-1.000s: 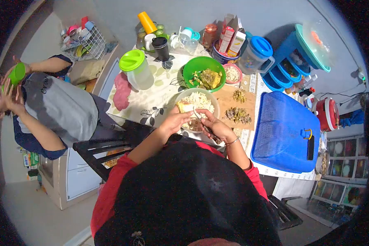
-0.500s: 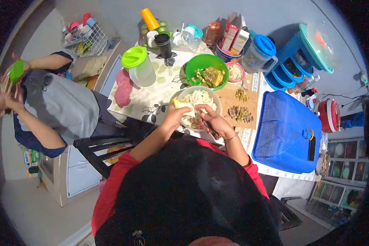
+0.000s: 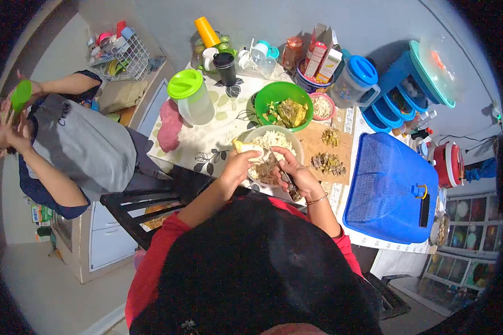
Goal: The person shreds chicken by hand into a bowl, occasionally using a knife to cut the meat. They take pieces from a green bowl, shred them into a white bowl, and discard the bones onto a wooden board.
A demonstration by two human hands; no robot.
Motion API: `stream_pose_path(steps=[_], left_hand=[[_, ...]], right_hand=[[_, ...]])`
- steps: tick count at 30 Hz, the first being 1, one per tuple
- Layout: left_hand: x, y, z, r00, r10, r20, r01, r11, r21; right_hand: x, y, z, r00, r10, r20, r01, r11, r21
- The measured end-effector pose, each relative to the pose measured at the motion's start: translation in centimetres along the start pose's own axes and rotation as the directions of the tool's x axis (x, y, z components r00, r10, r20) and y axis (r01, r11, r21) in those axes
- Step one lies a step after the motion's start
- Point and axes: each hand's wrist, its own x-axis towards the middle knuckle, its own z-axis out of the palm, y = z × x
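My left hand [image 3: 237, 168] is closed around a pale, yellow-edged piece of food [image 3: 245, 147] whose exact kind I cannot make out. In my right hand [image 3: 300, 177] is a knife [image 3: 290, 188], gripped by its dark handle, its blade angled towards the piece. Both hands are over a translucent bowl [image 3: 300, 149] of whitish cut bits [image 3: 275, 139]. Just behind it, a green bowl [image 3: 261, 101] holds larger yellow-brown pieces [image 3: 292, 113]. To the right, a brown board [image 3: 342, 149] carries two small heaps of dark and yellowish scraps [image 3: 328, 163].
A blue mesh cover [image 3: 383, 190] lies at the table's right. Behind stand a green-lidded pitcher [image 3: 193, 97], a black tumbler [image 3: 225, 70], a small pink bowl [image 3: 322, 106] and a blue-lidded jug [image 3: 355, 84]. At left, a person [image 3: 84, 145] drinks from a green cup [image 3: 21, 96]; a black chair [image 3: 134, 206] is nearby.
My right hand and the knife have shifted slightly down, and more of the blade shows. The view has tilted a little, so the table things sit lower. The piece stays in my left hand.
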Motion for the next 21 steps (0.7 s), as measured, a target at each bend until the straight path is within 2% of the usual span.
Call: stream_pose_path(steps=[3,4,5,7,9,10,13,14,17,18,21], left_hand=[[-0.5,-0.2,0.6,0.997,0.047,-0.060,-0.046,0.999,0.021],[-0.6,-0.4,0.8,0.994,0.070,-0.079,-0.068,0.997,0.024],[-0.4,-0.6,0.6,0.994,0.080,-0.076,-0.078,0.996,0.033],[0.2,-0.6,0.2,0.992,0.103,-0.069,-0.100,0.994,0.054],[0.1,-0.8,0.3,0.992,0.115,-0.057,-0.114,0.993,0.022],[-0.1,-0.7,0.6,0.992,0.117,-0.049,-0.117,0.993,0.012],[-0.6,-0.1,1.0,0.996,0.064,-0.063,-0.063,0.998,0.007],[-0.7,0.2,1.1,0.996,0.037,-0.078,-0.037,0.999,0.009],[-1.0,0.6,1.2,0.990,0.061,-0.130,-0.053,0.997,0.063],[-0.7,0.4,1.2,0.989,0.080,-0.128,-0.075,0.996,0.046],[-0.2,-0.3,0.8,0.984,0.132,-0.124,-0.131,0.991,0.014]], right_hand=[[1.1,1.8,-0.8,0.999,0.029,-0.039,-0.037,0.972,-0.230],[1.5,1.7,-1.6,0.995,0.007,-0.096,-0.044,0.922,-0.385],[1.9,1.6,-2.3,0.971,-0.008,-0.239,-0.080,0.931,-0.356],[1.4,0.6,-1.7,0.990,-0.014,-0.143,-0.023,0.967,-0.254],[0.7,0.4,0.2,0.989,0.116,-0.093,-0.139,0.945,-0.296],[1.3,1.7,-0.7,0.998,0.044,-0.042,-0.056,0.942,-0.332],[2.2,1.4,-2.4,0.990,-0.033,-0.137,-0.002,0.969,-0.248],[2.2,1.4,-2.6,0.999,-0.021,-0.050,0.008,0.972,-0.236],[1.6,1.5,-0.5,0.997,0.061,-0.056,-0.074,0.961,-0.266],[1.4,1.3,-0.2,0.999,0.016,-0.052,-0.032,0.946,-0.323],[1.1,-0.1,0.5,1.000,0.005,-0.013,-0.007,0.982,-0.186]])
